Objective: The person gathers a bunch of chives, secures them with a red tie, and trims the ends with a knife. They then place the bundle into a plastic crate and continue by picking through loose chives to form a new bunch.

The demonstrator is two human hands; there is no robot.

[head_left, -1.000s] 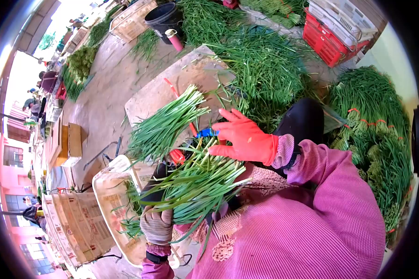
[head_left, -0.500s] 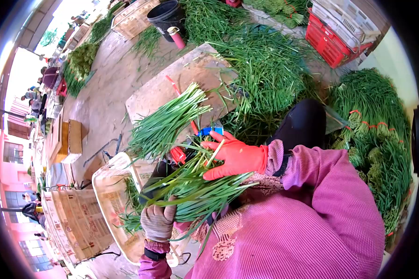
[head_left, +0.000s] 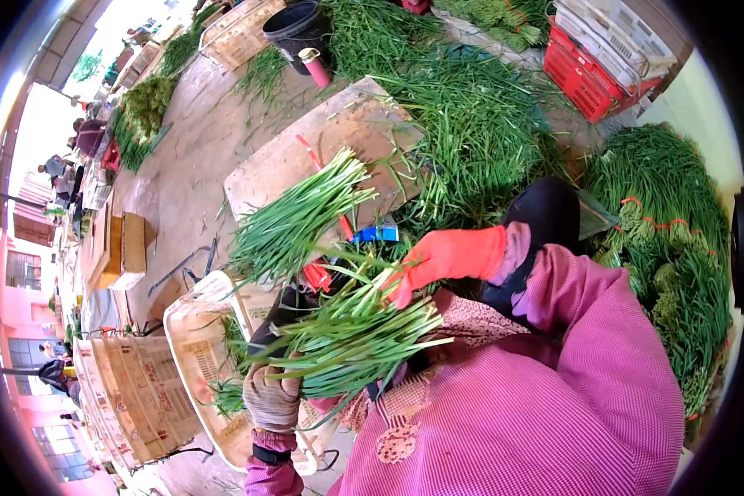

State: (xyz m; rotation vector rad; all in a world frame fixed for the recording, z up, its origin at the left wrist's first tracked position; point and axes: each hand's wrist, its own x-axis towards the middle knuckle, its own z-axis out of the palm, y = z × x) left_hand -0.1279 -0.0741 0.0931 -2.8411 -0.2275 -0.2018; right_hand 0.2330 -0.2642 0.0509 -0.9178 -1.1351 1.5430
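My left hand (head_left: 273, 397), in a grey knitted glove, is closed round the leafy end of a loose bunch of chives (head_left: 355, 335) over my lap. My right hand (head_left: 450, 260), in an orange rubber glove, pinches a few chive stalks at the upper side of that bunch, near the pale cut ends. A second pile of chives (head_left: 298, 215) lies just beyond, on a worn board (head_left: 273, 161). Beside it are a red strip (head_left: 308, 153), a blue object (head_left: 376, 234) and some red ties (head_left: 317, 277).
A cream plastic crate (head_left: 194, 331) stands at my left, by a larger stacked crate (head_left: 136, 397). A big heap of loose chives (head_left: 479, 132) lies ahead; tied bundles (head_left: 670, 223) are piled at right. Farther off are a black bucket (head_left: 298, 37), a pink bottle (head_left: 314, 68) and red crate (head_left: 583, 74).
My right hand has drawn back to the right and turned from spread fingers over the bunch to a pinch on stalks. The left hand has shifted slightly left and keeps its hold.
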